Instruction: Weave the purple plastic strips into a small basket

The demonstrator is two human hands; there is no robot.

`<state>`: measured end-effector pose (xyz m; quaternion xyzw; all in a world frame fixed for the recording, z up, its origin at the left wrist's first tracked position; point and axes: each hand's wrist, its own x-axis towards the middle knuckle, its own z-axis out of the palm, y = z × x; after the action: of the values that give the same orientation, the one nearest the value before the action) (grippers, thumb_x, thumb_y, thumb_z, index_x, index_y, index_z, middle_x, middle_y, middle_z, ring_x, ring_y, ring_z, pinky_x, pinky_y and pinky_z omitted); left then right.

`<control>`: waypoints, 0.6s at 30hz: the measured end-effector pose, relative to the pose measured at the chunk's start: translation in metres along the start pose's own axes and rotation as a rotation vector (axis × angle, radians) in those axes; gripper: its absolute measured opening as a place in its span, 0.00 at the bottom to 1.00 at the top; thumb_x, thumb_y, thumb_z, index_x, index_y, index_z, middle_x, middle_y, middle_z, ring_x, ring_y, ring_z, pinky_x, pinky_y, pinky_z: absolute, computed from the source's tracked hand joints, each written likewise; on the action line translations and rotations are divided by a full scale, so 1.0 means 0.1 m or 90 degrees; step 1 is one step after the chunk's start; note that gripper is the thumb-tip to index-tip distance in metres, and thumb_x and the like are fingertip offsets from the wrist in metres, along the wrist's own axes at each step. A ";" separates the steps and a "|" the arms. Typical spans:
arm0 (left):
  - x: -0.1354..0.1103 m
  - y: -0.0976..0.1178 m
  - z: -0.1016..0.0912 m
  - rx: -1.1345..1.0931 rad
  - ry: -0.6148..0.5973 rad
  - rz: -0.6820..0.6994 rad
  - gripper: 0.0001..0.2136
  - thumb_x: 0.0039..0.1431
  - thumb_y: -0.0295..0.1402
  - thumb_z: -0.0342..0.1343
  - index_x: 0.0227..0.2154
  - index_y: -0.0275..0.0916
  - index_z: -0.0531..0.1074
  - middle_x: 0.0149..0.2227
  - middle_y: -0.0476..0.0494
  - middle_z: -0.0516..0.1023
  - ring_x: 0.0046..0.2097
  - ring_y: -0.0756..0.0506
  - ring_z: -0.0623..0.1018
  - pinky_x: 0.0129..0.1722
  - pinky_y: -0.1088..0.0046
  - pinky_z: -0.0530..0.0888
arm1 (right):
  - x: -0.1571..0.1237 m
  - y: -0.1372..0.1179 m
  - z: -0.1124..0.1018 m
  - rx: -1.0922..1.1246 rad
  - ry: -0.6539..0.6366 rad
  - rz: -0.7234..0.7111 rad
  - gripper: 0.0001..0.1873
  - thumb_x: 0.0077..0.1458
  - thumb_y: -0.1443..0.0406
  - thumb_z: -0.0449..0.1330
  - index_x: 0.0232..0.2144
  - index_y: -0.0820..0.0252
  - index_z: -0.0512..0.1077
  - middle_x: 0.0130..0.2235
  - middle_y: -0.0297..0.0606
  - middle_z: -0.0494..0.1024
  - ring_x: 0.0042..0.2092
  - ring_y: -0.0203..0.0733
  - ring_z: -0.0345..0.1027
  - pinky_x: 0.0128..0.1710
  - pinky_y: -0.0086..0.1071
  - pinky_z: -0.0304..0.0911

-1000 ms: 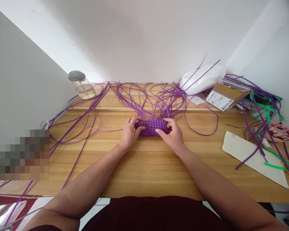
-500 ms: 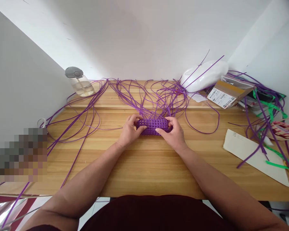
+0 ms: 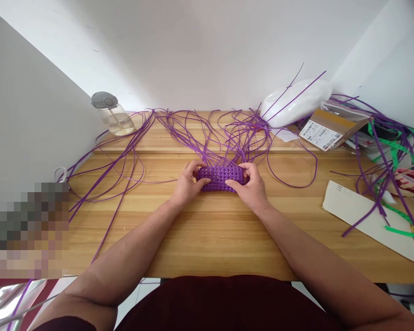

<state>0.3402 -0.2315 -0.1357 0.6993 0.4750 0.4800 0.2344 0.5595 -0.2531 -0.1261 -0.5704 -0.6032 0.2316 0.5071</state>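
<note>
Between my two hands lies a small purple woven piece (image 3: 219, 178), oblong, with a knobbly braided surface. My left hand (image 3: 189, 185) grips its left end, thumb on the near face and fingers behind it. At the other end my right hand (image 3: 251, 186) closes on it in the same way, its thumb pressed on the front. Long loose purple strands (image 3: 189, 133) run from the far side of the piece toward the back of the table. Fingertips behind the piece are partly hidden.
A bottle with a grey lid (image 3: 113, 117) stands back left. A white glossy object (image 3: 296, 103), a cardboard box (image 3: 326, 131), green strips (image 3: 395, 151) and a pale card (image 3: 369, 218) lie at the right. More purple strands (image 3: 113, 161) trail across the wooden table (image 3: 210, 239) at left.
Both hands keep their hold on the woven piece, with hardly any shift. The whole view has moved slightly.
</note>
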 end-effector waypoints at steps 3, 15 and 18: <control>-0.01 0.07 -0.01 0.018 0.017 0.010 0.16 0.51 0.26 0.65 0.44 0.42 0.72 0.34 0.50 0.69 0.36 0.47 0.70 0.42 0.70 0.70 | 0.00 -0.01 0.00 -0.005 0.000 0.000 0.28 0.40 0.56 0.71 0.43 0.56 0.67 0.32 0.31 0.69 0.33 0.40 0.63 0.36 0.35 0.61; 0.01 0.05 -0.06 -0.027 -0.025 0.013 0.18 0.51 0.28 0.66 0.46 0.41 0.72 0.33 0.50 0.69 0.36 0.48 0.70 0.41 0.70 0.70 | 0.01 0.03 0.00 -0.033 0.007 -0.006 0.29 0.40 0.55 0.71 0.44 0.55 0.68 0.32 0.31 0.71 0.33 0.41 0.64 0.37 0.35 0.61; 0.02 0.08 -0.10 -0.064 -0.082 -0.003 0.23 0.48 0.29 0.67 0.48 0.40 0.70 0.35 0.49 0.71 0.37 0.47 0.71 0.41 0.70 0.71 | 0.02 0.04 -0.02 -0.044 0.010 0.002 0.30 0.40 0.54 0.71 0.44 0.55 0.68 0.31 0.31 0.70 0.33 0.41 0.64 0.36 0.35 0.61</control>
<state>0.3349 -0.2347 -0.1241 0.7152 0.4358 0.4567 0.3001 0.5634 -0.2508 -0.1283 -0.5900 -0.6062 0.2072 0.4914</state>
